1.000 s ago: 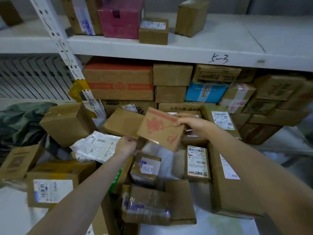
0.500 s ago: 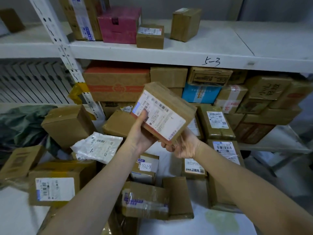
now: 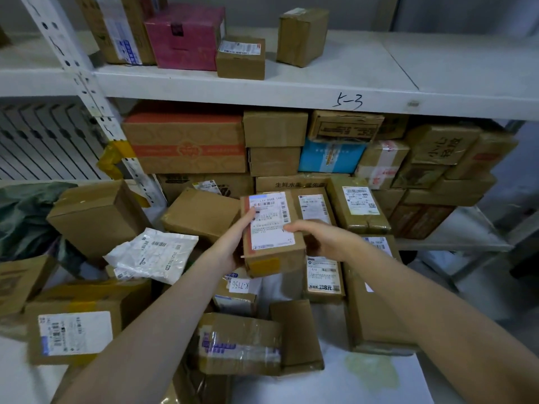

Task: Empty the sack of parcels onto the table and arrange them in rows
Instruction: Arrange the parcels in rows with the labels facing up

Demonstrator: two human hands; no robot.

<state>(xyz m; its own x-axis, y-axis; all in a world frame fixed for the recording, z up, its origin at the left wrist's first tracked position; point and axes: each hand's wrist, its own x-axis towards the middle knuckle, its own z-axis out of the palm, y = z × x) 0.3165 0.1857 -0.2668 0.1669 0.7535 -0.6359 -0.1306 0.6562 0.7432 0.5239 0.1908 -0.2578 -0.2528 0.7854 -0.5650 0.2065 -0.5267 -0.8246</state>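
Observation:
I hold a small brown cardboard parcel point(image 3: 272, 233) with its white shipping label facing up, over the middle of the white table point(image 3: 335, 383). My left hand point(image 3: 233, 243) grips its left side with the thumb on the label. My right hand point(image 3: 318, 237) holds its right edge. Labelled parcels point(image 3: 358, 208) lie side by side just behind and right of it. Loose parcels are scattered below: a taped box point(image 3: 239, 342), a box marked K-7156 point(image 3: 237, 293), a white poly mailer point(image 3: 151, 255). The dark green sack point(image 3: 23, 217) lies crumpled at the far left.
A white metal shelf point(image 3: 291, 86) rises behind the table, its lower level packed with stacked boxes point(image 3: 186, 141), and a pink box point(image 3: 186, 36) stands above. Large brown boxes point(image 3: 96, 220) and a labelled one point(image 3: 73, 330) crowd the left of the table.
The parcel was turned over from its red-printed side to its label side, lifted, then lowered toward the table beside the labelled parcels. Both hands stayed on it.

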